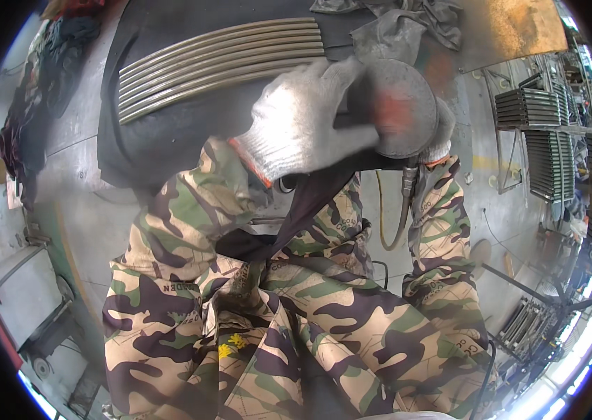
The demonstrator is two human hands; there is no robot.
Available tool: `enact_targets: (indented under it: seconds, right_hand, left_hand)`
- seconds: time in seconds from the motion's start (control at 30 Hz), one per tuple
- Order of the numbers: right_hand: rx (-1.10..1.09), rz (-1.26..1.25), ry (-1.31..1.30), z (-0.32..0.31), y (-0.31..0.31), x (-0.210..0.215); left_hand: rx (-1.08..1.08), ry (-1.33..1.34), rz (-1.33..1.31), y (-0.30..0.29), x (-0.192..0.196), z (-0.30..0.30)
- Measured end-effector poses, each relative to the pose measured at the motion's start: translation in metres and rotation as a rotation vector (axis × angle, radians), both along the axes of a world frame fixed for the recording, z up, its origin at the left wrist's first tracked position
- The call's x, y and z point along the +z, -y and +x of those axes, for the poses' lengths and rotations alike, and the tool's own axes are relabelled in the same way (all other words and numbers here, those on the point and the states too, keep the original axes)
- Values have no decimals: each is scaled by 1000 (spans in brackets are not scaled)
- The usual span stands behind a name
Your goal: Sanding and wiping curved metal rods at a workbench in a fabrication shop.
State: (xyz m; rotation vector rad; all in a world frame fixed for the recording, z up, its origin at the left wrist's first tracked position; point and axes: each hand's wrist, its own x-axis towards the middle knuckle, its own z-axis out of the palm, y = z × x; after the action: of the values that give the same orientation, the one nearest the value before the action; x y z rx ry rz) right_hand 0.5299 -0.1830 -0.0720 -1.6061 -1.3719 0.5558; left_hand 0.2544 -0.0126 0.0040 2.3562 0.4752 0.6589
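My right hand (pixel 442 131), in a white knit glove with an orange cuff edge, is mostly hidden behind an air sander and is wrapped round it. The sander's round grey pad (pixel 408 91) faces up, with a blurred reddish patch on it. From its lower side an air hose (pixel 406 203) hangs down. My left hand (pixel 303 115), gloved alike, reaches across to the pad's left side. Its thumb and fingers are spread apart at the rim, slightly blurred; whether they touch it is unclear. Beyond, several thin metal tubes (pixel 219 66) lie side by side on a dark cover (pixel 177 136).
Crumpled grey cloths (pixel 408 31) lie at the far right of the work surface, beside a rusty yellowish sheet (pixel 524 28). Racks of stacked metal tubes (pixel 548 157) stand on the right. Dark clothing (pixel 58 84) hangs at the left. A cable (pixel 496 238) runs over the floor.
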Motion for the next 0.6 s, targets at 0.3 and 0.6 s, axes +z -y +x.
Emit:
enact_targets:
  seconds: [0.3,0.6]
  right_hand:
    - [220,132,-729,-36,-22,42]
    - [157,126,-568,-50,-25,52]
  left_hand:
    - [-106,82,-203,28,27,40]
    - [33,-133,-342,22,35,41]
